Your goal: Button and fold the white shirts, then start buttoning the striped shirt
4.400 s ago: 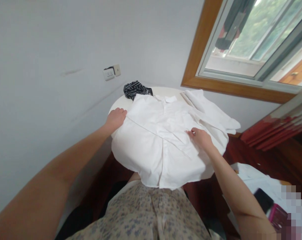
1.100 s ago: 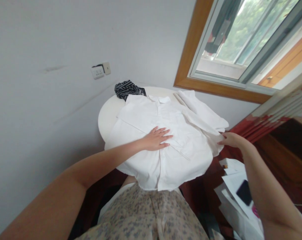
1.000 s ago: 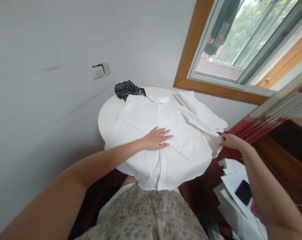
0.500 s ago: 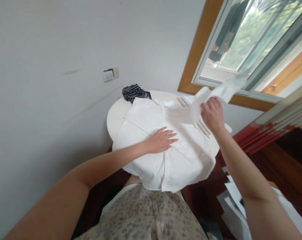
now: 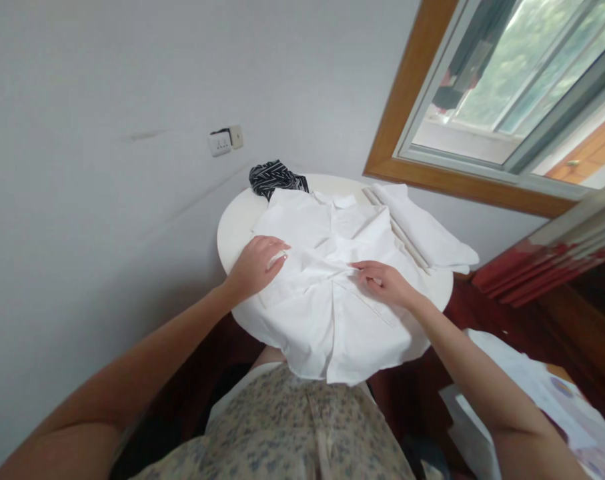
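A white collared shirt [image 5: 332, 313] lies spread on a small round white table [image 5: 232, 223], its hem hanging over the near edge. One sleeve is folded across the chest. My left hand [image 5: 256, 265] rests on the shirt's left side, fingers curled over the end of that sleeve. My right hand [image 5: 385, 283] lies flat on the shirt's middle, fingers stretched out along the sleeve's edge.
A folded white garment [image 5: 422, 230] lies on the table's right part. A black striped cloth [image 5: 275, 179] is bunched at the far edge by the wall. A wooden-framed window [image 5: 482, 107] is at the upper right. White papers [image 5: 522, 387] lie low on the right.
My right hand carried the right sleeve up and across the shirt's front and laid it down. My left hand shifted left from the shirt's middle to the sleeve's end.
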A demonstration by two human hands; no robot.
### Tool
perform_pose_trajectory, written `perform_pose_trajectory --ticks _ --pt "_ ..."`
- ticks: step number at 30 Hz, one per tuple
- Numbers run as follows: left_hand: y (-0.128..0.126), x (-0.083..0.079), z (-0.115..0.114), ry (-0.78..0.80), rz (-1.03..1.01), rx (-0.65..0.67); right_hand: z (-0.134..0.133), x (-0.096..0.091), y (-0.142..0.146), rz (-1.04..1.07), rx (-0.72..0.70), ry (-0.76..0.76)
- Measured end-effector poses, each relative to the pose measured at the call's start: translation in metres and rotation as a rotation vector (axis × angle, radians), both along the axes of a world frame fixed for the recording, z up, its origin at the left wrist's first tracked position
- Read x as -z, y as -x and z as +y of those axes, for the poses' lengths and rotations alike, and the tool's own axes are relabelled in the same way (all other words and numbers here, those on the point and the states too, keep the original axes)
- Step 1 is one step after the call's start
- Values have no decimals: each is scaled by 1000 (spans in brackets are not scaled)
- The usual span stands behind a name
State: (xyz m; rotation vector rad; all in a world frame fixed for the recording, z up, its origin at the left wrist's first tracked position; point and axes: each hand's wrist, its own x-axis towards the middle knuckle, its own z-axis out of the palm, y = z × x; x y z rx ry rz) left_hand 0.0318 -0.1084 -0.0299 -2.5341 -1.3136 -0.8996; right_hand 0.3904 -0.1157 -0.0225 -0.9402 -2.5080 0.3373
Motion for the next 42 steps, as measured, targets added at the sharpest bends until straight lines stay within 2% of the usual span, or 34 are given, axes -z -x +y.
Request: perform_pose_trajectory --ticks 2,4,6,9,11,13,16,19,21,23,27,31,34,37,42 --pt "1 5 14 79 51 -68 5 -1 -5 81 23 46" --pt "0 9 19 147 125 -129 13 2 -14 127 106 79" --pt "-2 10 18 185 175 -205 24 9 -27 128 278 98" --pt "-4 11 14 223 224 -340 41 21 -50 71 638 34" --pt "-5 9 14 256 220 -350 52 28 -64 35 827 -21" --pt "-3 2 13 281 132 -298 62 34 -75 8 931 -30" --pt "2 -20 5 332 -65 -243 74 39 -86 -31 940 -7" --pt "11 -42 -15 379 -175 -293 81 40 -93 -45 901 14" --pt "19 -47 -29 403 -174 -339 83 41 -95 -63 893 4" --pt "25 -40 -40 450 -129 -354 84 41 -95 -108 901 -14" --pt "31 -12 -48 539 -36 -369 91 34 -89 -242 930 -70" --pt "27 5 -46 545 18 -423 117 19 -75 -326 977 -169" --pt "24 3 -47 547 30 -441 147 10 -62 -355 963 -161" --pt "24 -5 -49 542 2 -418 176 8 -53 -325 965 -155" --pt "25 -15 -53 577 -50 -374 210 14 -47 -39 999 -173"
